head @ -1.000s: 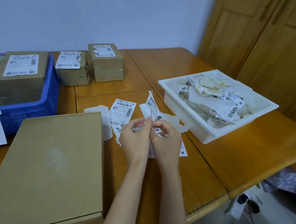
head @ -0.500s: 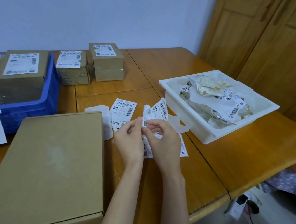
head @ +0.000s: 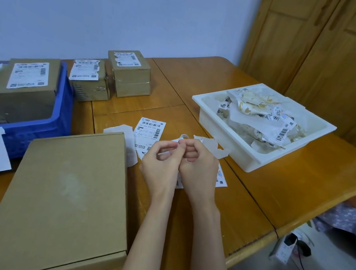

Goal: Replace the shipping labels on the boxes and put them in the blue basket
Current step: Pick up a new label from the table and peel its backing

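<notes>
On the head view I see my left hand (head: pixel 164 156) and right hand (head: pixel 198 159) pressed together above the table (head: pixel 281 181), fingers curled, pinching a crumpled white label (head: pixel 183 137). The flat, bare cardboard box (head: pixel 64 198) lies just left; the blue basket (head: pixel 59 111) holds labelled boxes.

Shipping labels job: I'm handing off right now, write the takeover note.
Left hand and right hand: together above the table, pinching a crumpled label between the fingertips.
Flat box: in front on the table, top bare, no label.
Fresh label: flat on the table beyond the hands.
Blue basket: at left, holds labelled boxes.
Two small boxes: beside the basket, labels partly torn.
White tray: holds label scraps.
Left: label the flat box, redo the two small boxes, basket all three.
</notes>
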`<state>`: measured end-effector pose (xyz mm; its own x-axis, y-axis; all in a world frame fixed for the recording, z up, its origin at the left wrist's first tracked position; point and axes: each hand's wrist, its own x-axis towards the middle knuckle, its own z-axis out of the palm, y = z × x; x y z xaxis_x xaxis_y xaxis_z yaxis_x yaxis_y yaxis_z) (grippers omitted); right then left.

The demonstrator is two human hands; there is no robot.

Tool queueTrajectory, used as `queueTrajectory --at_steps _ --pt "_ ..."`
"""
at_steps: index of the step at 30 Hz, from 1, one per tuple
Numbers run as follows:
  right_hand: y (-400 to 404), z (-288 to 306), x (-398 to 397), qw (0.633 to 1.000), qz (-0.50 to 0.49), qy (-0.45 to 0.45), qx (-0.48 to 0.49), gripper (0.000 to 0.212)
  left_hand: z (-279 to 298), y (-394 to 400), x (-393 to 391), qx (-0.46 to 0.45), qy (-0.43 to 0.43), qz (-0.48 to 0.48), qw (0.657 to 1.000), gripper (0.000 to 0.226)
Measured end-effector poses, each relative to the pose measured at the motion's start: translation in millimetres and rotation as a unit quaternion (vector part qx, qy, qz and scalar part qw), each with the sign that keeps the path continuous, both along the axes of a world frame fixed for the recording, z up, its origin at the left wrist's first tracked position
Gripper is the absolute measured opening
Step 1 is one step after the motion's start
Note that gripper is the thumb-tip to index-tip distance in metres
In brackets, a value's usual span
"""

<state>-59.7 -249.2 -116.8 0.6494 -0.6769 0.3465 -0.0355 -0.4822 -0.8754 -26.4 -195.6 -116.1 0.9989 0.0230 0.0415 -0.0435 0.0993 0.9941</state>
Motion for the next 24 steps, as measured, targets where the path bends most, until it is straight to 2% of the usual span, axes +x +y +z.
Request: queueTrajectory --at_steps 3,9,15,19,24 --pt "-2.7 -0.9 -0.4 1.000 0.009 0.007 -0.015 0.019 -3.4 0.8 2.2 0.014 -0.016 0.008 1.000 0.004" --pt "-6.8 1.2 -4.9 0.999 0.021 0.024 -0.006 0.023 -7.6 0.8 3.3 0.029 -0.013 0.022 0.999 0.010" --pt "-6.2 2.5 -3.6 1.000 0.004 0.011 0.000 0.011 -7.0 0.5 4.1 0.067 -0.028 0.018 0.997 0.005" --pt "-6.6 3.0 -3.9 1.000 -0.009 0.009 -0.019 0.005 -2.9 0.2 1.3 0.049 -0.022 0.008 0.999 0.009" --pt "-6.8 1.2 -3.8 0.999 -0.025 0.008 -0.035 0.001 -4.7 -0.7 2.2 0.071 -0.051 -0.004 0.996 0.006"
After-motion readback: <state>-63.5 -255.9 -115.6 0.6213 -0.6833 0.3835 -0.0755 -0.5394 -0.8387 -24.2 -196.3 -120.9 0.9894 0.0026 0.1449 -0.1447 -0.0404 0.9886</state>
